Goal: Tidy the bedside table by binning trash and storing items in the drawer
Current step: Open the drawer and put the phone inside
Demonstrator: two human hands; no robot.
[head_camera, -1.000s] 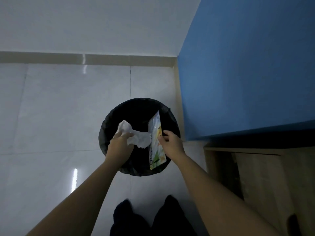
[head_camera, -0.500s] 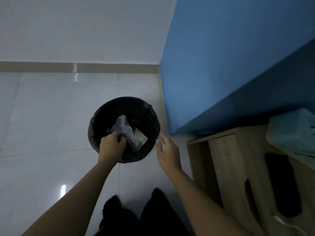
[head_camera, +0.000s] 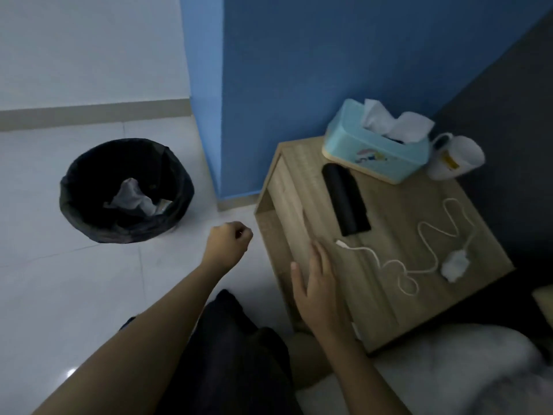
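The black bin (head_camera: 77,211) stands on the floor at the left, with a crumpled tissue (head_camera: 131,199) and a wrapper edge (head_camera: 164,205) inside. The wooden bedside table (head_camera: 398,304) is at the right. On it lie a black case (head_camera: 345,202), a white charger with cable (head_camera: 431,262), a teal tissue box (head_camera: 368,151) and a white mug (head_camera: 457,157). My left hand (head_camera: 229,242) is a closed fist over the floor, between bin and table, holding nothing visible. My right hand (head_camera: 318,283) is flat with fingers apart against the table's front left edge.
A blue wall corner (head_camera: 209,115) juts out between the bin and the table. White tiled floor (head_camera: 59,295) stretches left. My dark-clothed legs (head_camera: 233,354) are below, and white bedding (head_camera: 463,369) fills the lower right.
Both hands let the tissue and wrapper fall into the bin and pulled away. The view swung right onto the bedside table, and my right hand moved to its front edge.
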